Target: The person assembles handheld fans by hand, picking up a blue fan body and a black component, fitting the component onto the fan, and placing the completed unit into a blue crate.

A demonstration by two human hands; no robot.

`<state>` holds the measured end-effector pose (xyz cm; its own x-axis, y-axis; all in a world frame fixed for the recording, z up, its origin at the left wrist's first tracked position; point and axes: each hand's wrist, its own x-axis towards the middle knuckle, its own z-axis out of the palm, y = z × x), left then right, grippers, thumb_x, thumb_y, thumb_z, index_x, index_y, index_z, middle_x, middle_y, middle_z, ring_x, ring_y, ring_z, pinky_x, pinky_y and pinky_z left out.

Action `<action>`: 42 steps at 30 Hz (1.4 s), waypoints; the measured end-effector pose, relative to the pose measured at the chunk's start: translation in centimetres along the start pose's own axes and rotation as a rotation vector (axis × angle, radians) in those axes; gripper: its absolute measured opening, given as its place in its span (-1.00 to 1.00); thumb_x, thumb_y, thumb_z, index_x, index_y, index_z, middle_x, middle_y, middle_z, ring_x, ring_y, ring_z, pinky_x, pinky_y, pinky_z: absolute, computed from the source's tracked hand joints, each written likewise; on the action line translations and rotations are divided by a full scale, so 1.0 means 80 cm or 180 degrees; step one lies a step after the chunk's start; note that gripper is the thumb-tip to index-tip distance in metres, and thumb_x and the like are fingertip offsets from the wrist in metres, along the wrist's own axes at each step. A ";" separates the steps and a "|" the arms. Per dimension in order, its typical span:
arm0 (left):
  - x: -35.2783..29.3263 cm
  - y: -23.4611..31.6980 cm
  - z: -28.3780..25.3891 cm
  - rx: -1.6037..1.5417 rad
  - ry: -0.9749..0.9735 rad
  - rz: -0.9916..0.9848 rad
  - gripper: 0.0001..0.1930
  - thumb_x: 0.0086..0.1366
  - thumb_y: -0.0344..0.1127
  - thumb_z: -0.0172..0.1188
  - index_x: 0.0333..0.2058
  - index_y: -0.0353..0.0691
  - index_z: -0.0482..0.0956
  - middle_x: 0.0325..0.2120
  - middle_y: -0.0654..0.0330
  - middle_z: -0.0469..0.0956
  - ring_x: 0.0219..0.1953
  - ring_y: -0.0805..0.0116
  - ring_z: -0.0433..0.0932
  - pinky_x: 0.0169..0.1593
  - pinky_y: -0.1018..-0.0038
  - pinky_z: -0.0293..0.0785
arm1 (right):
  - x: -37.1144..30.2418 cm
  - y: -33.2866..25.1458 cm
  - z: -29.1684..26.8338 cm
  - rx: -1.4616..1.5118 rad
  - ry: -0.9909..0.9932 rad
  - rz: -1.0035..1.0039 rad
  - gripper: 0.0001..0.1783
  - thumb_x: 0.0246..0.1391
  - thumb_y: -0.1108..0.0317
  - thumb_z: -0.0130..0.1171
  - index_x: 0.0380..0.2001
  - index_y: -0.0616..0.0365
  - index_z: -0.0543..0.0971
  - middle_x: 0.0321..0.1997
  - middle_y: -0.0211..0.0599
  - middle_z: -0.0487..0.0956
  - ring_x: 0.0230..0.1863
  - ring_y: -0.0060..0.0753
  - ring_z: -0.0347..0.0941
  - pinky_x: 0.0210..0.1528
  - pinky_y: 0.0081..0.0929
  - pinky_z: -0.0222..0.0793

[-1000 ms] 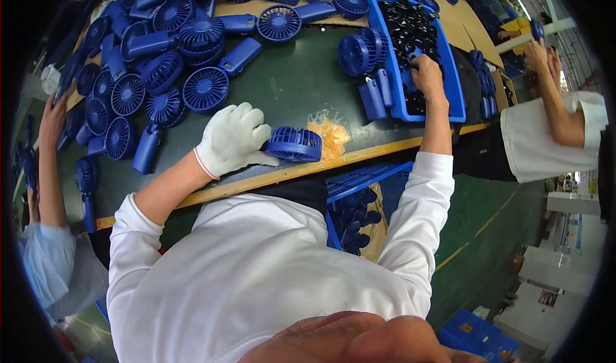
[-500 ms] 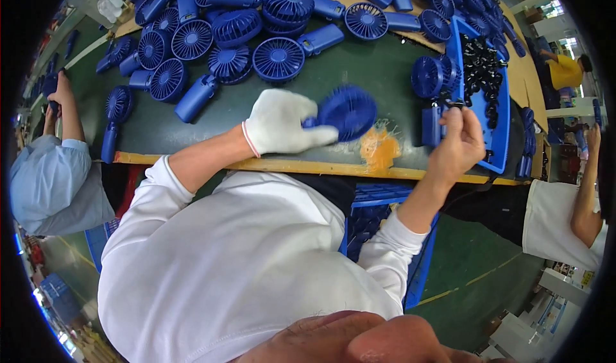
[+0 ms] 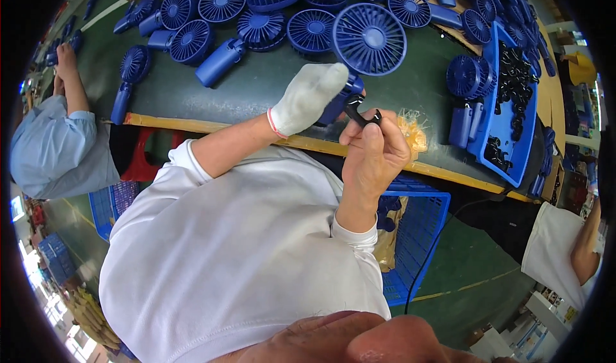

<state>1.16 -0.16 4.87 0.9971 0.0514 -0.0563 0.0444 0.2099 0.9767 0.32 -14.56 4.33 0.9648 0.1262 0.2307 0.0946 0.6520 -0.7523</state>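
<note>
My left hand [image 3: 308, 99], in a white glove, is closed around the handle of a blue handheld fan [image 3: 370, 39]. The fan's round grille is up and faces me, above the bench edge. Between the thumb and fingers of my bare right hand [image 3: 378, 148] is a small curved glossy black part [image 3: 363, 114]. It is right beside the fan's handle; whether the two touch I cannot tell. Its exact kind does not show.
Many blue fans [image 3: 222, 2] lie heaped along the far side of the green bench [image 3: 256, 100]. At right is a blue tray [image 3: 507, 161] of black parts, with more fans [image 3: 463, 77] beside it. A blue crate [image 3: 417, 254] stands below the bench. A co-worker [image 3: 58, 145] works at left.
My right hand has moved left from beside the tray to the fan, bringing the black part. The fan in my left hand has turned upright, its grille now facing me.
</note>
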 end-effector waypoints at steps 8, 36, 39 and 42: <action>0.000 0.021 0.008 0.2038 -0.0100 0.0436 -0.62 0.02 -0.01 0.27 -0.59 -0.28 0.57 -0.69 0.10 0.54 -0.63 0.29 0.53 -0.48 0.45 0.45 | 0.001 0.024 -0.008 -0.1333 0.0239 -0.0202 -0.84 0.17 0.47 0.17 -0.43 0.38 0.54 -0.30 -0.33 0.40 -0.52 -0.68 0.30 -0.56 -0.71 0.24; 0.006 0.004 0.027 -0.0454 -0.0018 -0.0998 -0.33 0.43 0.18 -0.43 -0.32 -0.29 0.51 -0.71 0.15 0.49 -0.75 0.39 0.47 -0.62 0.51 0.42 | 0.055 -0.006 0.009 -0.2466 0.0064 0.0152 -0.63 -0.12 0.43 0.33 -0.21 0.33 0.49 -0.41 -0.19 0.55 -0.75 -0.48 0.42 -0.82 -0.57 0.30; 0.010 0.017 0.029 -0.0378 -0.0140 -0.1592 -0.25 0.42 0.23 -0.43 -0.53 -0.32 0.51 -0.70 0.14 0.50 -0.72 0.35 0.49 -0.61 0.50 0.43 | 0.060 -0.018 -0.008 -0.1500 0.0011 0.0968 -0.69 0.04 0.36 0.29 -0.28 0.37 0.45 -0.52 -0.15 0.55 -0.78 -0.42 0.43 -0.83 -0.52 0.31; 0.016 0.007 0.030 -0.0582 -0.0385 -0.1503 -0.25 0.41 0.23 -0.40 -0.52 -0.35 0.52 -0.66 0.12 0.52 -0.70 0.36 0.50 -0.59 0.49 0.45 | 0.064 -0.011 -0.031 -0.1325 -0.0041 0.0864 -0.61 0.15 0.16 0.24 -0.34 0.37 0.47 -0.61 -0.26 0.48 -0.76 -0.45 0.39 -0.75 -0.54 0.31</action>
<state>2.61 -2.35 5.82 0.8715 -0.2012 -0.4473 0.4905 0.3505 0.7979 5.76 -16.39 4.63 0.9653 0.2611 -0.0019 -0.0670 0.2407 -0.9683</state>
